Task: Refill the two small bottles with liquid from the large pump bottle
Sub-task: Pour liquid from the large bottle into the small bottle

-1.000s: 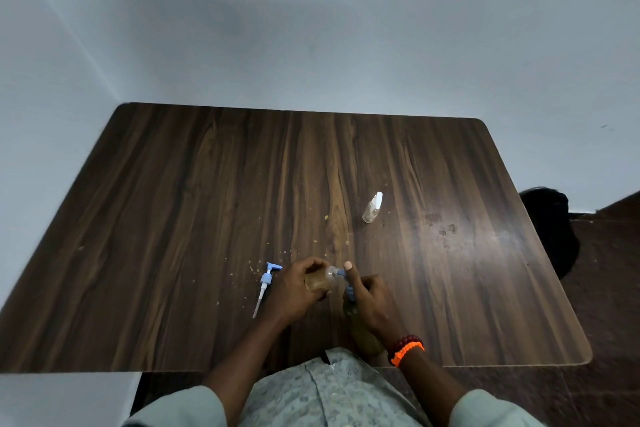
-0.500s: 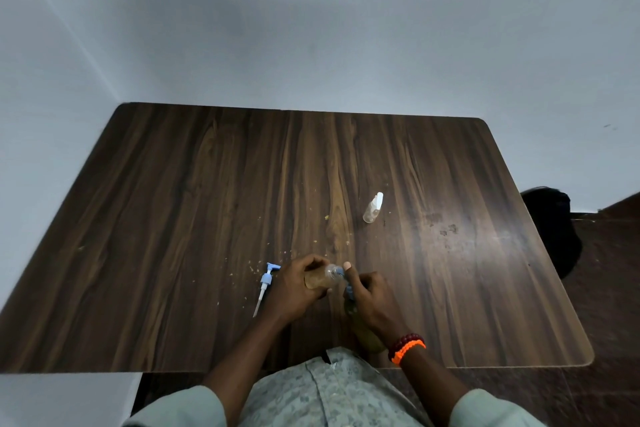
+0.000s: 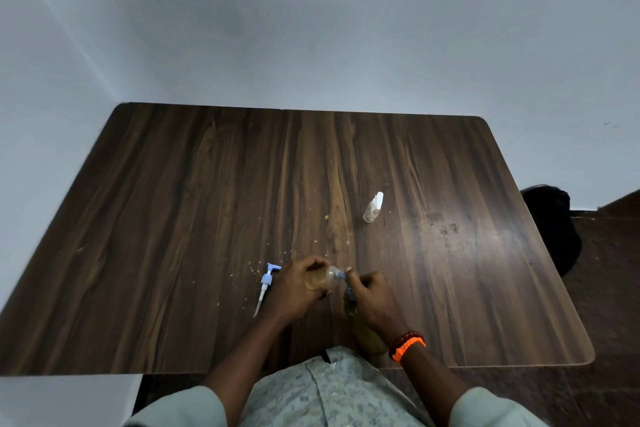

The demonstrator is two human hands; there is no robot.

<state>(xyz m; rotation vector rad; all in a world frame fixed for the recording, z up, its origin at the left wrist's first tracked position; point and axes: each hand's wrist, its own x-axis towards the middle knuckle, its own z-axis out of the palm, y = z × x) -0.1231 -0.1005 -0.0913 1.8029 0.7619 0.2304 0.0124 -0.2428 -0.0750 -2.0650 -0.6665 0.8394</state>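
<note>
Head view: near the front edge of the dark wood worktop (image 3: 207, 184), the left hand (image 3: 294, 291) has its fingers wrapped around a tilted bottle of amber liquid (image 3: 320, 280). Its neck meets the right hand (image 3: 372, 298), whose fingers are clamped on what seems to be a second, greenish bottle (image 3: 367, 336). The detached blue pump head (image 3: 268, 279) lies just left. A small white-capped bottle (image 3: 373, 207) lies well apart, further back.

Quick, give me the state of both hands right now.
Left hand: closed around a tilted bottle of amber liquid.
Right hand: closed on a second bottle, mostly hidden beneath it.
</note>
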